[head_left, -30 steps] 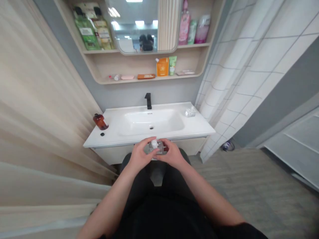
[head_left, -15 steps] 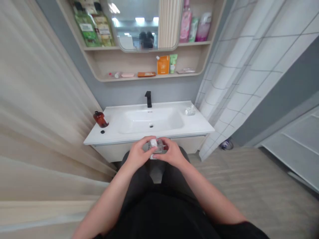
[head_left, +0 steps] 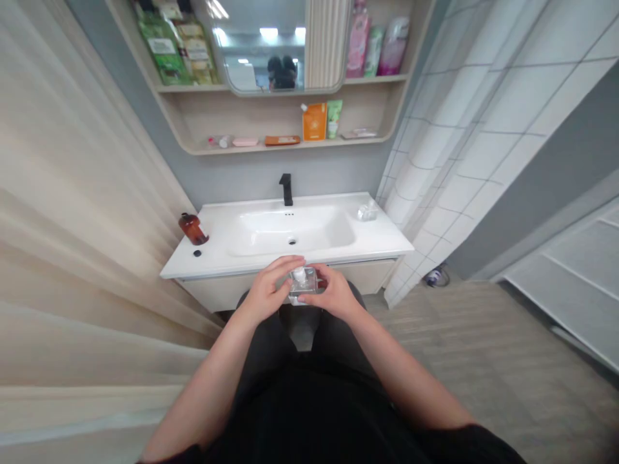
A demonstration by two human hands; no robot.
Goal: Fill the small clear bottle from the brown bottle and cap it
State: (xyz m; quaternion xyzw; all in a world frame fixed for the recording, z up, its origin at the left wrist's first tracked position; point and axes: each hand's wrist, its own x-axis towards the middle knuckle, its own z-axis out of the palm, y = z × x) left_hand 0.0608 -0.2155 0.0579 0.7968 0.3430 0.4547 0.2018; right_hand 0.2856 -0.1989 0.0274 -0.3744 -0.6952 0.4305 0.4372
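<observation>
The left hand (head_left: 264, 291) and the right hand (head_left: 333, 294) are both curved and grip a small clear bottle (head_left: 303, 287) from its two sides, so neither hand is open. The bottle has a white top and is held upright between the hands, in front of the white washbasin (head_left: 213, 259) and above the person's dark trousers (head_left: 271, 341). Compared with one second ago, the hands sit a little more apart, and more of the bottle can be seen between them. Beyond the hands, a brown bottle (head_left: 193, 229) stands on the left side of the basin, and a black tap (head_left: 286, 190) rises at the back. A wooden shelf (head_left: 290, 145) above carries an orange packet (head_left: 314, 122).
</observation>
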